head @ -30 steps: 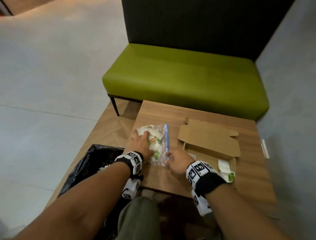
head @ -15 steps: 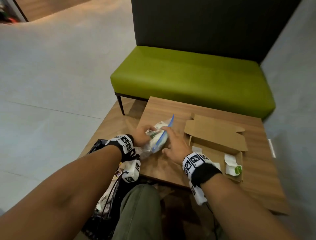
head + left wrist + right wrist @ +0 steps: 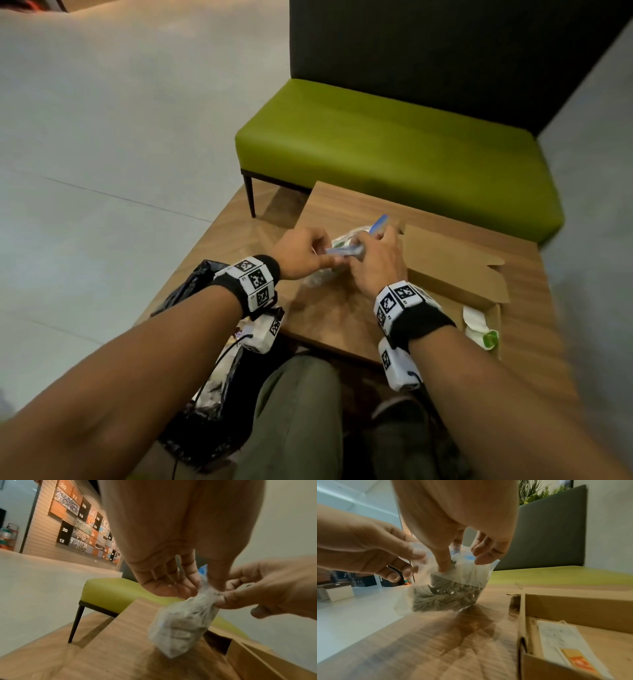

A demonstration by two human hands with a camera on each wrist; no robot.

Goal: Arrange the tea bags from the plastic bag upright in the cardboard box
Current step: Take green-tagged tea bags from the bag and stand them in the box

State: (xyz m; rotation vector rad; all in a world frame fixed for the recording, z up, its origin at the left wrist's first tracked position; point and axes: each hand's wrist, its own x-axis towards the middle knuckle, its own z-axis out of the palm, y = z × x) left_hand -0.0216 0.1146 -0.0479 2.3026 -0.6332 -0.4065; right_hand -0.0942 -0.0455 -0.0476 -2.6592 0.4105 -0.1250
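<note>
A clear plastic bag with a blue zip strip hangs just above the wooden table, full of tea bags. My left hand pinches the bag's top edge at its left side. My right hand pinches the same top edge from the right, thumb against the film. In the left wrist view the bag droops below both hands. The open cardboard box lies to the right, and two flat tea bags lie inside it.
The small wooden table stands in front of a green bench with a dark backrest. A black bin bag sits on the floor at the table's left. My knees are under the near edge.
The bag lay flat on the table under both hands a second ago. Both hands have since lifted it, and it now hangs upright by its zip edge.
</note>
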